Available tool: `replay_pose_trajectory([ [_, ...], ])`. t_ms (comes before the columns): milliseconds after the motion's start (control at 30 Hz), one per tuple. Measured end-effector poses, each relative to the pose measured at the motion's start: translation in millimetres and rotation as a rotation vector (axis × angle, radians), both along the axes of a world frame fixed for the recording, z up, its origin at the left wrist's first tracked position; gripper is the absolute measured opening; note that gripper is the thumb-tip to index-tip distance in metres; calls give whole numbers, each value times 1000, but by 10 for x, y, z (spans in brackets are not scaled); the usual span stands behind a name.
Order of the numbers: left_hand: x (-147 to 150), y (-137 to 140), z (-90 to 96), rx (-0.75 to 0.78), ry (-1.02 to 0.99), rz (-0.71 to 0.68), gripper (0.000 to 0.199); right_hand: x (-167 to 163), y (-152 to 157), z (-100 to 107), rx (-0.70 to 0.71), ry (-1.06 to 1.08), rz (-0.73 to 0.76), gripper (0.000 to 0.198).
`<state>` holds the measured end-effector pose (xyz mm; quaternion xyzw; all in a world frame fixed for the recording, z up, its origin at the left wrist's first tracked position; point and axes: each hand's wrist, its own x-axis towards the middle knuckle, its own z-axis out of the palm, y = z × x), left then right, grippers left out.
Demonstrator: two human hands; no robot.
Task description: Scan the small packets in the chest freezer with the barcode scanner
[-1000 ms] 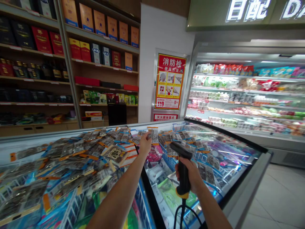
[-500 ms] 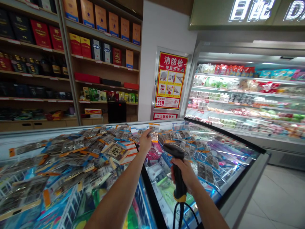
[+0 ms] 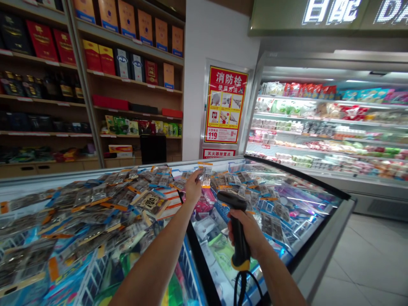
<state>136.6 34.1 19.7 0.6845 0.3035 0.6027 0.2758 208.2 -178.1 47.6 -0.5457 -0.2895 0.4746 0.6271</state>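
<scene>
My left hand (image 3: 193, 188) reaches out over the freezer's far part, its fingers closed on the edge of a small snack packet (image 3: 206, 175) with orange strips at top and bottom. My right hand (image 3: 247, 231) is wrapped round the handle of a black and yellow barcode scanner (image 3: 238, 229); its head points left toward the packet, and a dark cable hangs from its base. Many similar packets (image 3: 95, 195) lie heaped on the glass lids to the left. A larger packet with a yellow label (image 3: 151, 202) rests among them. More packets (image 3: 272, 227) lie on the right-hand lid.
A black lid frame (image 3: 199, 259) runs between the two halves of the chest freezer. Its right rim (image 3: 334, 229) borders the tiled floor (image 3: 372, 255). Behind stand wooden shelves (image 3: 127, 80) of boxes, a red fire-hydrant poster (image 3: 226, 104) and a lit refrigerated case (image 3: 331, 114).
The view has shifted slightly, so the shelves and freezer sit a little further left. Both hands keep their holds on the packet and the scanner.
</scene>
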Motion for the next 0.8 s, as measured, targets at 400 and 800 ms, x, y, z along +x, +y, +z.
replay_pose_trajectory([
  [400,18,-2,4,-12,28,7,49,-20,15,10,32,29,24,25],
  [800,59,113,-85,-46,-41,-22,53,4,9,-18,20,58,51,30],
])
